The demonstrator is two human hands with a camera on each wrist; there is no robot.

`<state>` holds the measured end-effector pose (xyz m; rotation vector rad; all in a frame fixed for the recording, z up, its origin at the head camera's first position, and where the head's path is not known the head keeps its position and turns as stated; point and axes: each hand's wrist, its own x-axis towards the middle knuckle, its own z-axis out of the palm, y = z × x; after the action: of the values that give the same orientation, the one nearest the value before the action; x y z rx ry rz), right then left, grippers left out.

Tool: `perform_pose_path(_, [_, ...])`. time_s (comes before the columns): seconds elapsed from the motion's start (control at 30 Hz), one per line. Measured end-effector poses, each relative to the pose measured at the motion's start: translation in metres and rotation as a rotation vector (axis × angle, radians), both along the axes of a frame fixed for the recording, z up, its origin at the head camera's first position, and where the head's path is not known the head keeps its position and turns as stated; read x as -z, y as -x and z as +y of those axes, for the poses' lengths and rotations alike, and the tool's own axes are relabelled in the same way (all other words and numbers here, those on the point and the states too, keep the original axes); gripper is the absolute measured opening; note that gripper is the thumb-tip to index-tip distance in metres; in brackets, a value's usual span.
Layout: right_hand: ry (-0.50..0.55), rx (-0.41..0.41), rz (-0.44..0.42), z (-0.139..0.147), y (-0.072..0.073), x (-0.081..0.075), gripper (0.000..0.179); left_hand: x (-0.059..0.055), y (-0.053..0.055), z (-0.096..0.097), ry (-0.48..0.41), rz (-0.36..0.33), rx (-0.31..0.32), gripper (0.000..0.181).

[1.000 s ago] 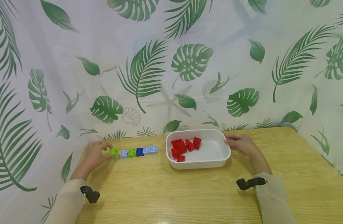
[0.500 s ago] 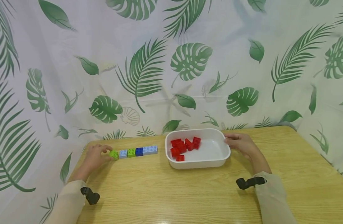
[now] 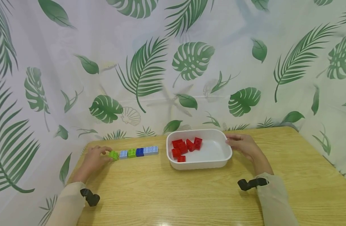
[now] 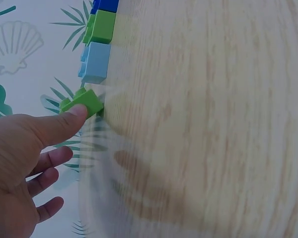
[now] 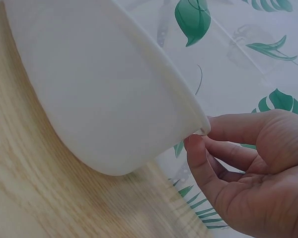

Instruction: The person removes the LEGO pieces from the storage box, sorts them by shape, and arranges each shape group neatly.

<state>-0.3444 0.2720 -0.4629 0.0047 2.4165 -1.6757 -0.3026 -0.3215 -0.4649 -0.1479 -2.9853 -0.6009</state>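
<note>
My left hand [image 3: 94, 160] pinches a lime-green toy brick [image 4: 88, 103] between thumb and forefinger; the forefinger is mostly hidden behind it in the left wrist view. This brick sits slightly turned at the left end of a row, a small gap away from a light blue brick [image 4: 96, 63]. Farther right along the row come another green brick [image 3: 131, 153], a dark blue brick [image 3: 140, 152] and more light blue bricks [image 3: 151, 150]. My right hand [image 3: 242, 145] grips the right end rim of a white plastic bin [image 5: 114, 99] with thumb and fingers.
Several red bricks [image 3: 182, 147] lie in the left part of the bin. The wooden table [image 3: 167, 191] ends at the back against a white leaf-print curtain [image 3: 153, 72], which also hangs along the left side.
My left hand has brought the green brick lower and closer to the row, then turned it slightly. My right hand stays at the bin's rim, and the bin stands where it was.
</note>
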Motion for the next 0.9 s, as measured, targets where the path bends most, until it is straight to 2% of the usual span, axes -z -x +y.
perform_pose_path(0.23, [0.002, 0.0, -0.006, -0.001, 0.0, -0.001, 0.055, -0.001, -0.003, -0.002, 0.06, -0.034, 0.007, 0.039])
perform_pose_path(0.63, [-0.006, 0.001, -0.007, 0.0, 0.0, 0.0, 0.055, 0.005, 0.0, -0.004, 0.128, -0.016, 0.021, 0.041])
perform_pose_path(0.9, [-0.001, 0.006, -0.004, 0.0, 0.001, 0.001, 0.055, 0.01, 0.001, -0.003, 0.134, -0.007, -0.004, 0.042])
